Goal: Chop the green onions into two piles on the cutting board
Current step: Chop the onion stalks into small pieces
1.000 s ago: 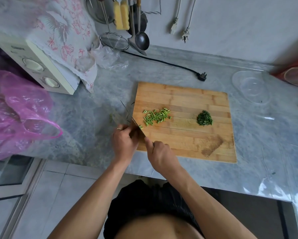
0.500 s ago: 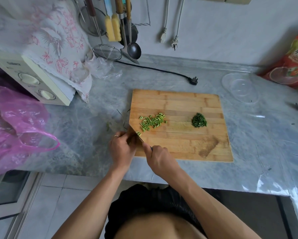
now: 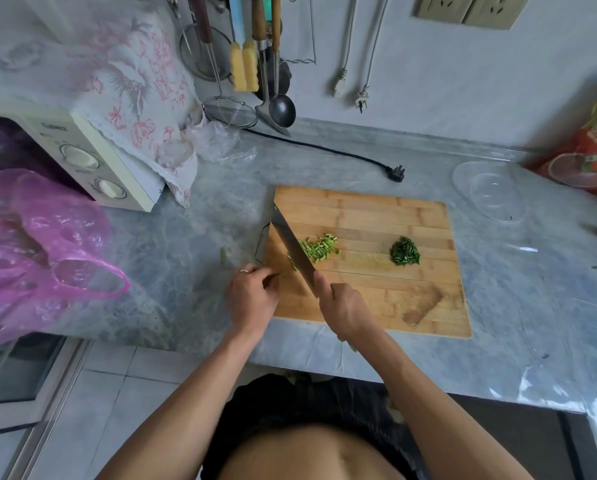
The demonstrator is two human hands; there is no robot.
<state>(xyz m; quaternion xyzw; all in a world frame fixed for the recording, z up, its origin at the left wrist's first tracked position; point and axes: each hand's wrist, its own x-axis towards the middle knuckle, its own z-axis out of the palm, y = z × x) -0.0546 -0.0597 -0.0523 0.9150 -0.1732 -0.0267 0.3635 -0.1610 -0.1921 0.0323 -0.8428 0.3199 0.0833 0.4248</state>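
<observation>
Grey marble countertop (image 3: 172, 244) filling most of the view, under a pale wall hung with utensils. Cream microwave (image 3: 93, 161) at far left, draped with a floral cloth (image 3: 131, 74); pink plastic bag (image 3: 41, 244) slumped in front of it. Wooden cutting board (image 3: 376, 306) lying flat near the counter's front edge. Red food packet (image 3: 591, 147) at the right edge, clear plastic bowl (image 3: 491, 192) just beside it. Black power cord (image 3: 324, 150) trailing across the counter behind the board.

Right hand (image 3: 345, 306) wrapped around the handle of a cleaver (image 3: 292, 242), thumb pressed along the blade's heel, blade angled up and away over the board's left part. Left hand (image 3: 250, 296) curled at the board's left edge, wearing a ring, pinching something thin at the fingertips; too small to tell what. Hands close together but apart.

Pale green chopped pieces (image 3: 319, 249) in a loose pile left of centre on the board, just beside the blade. Dark green chopped pile (image 3: 405, 251) well apart, right of centre. Small green scrap (image 3: 223, 255) lying on the counter left of the board.
</observation>
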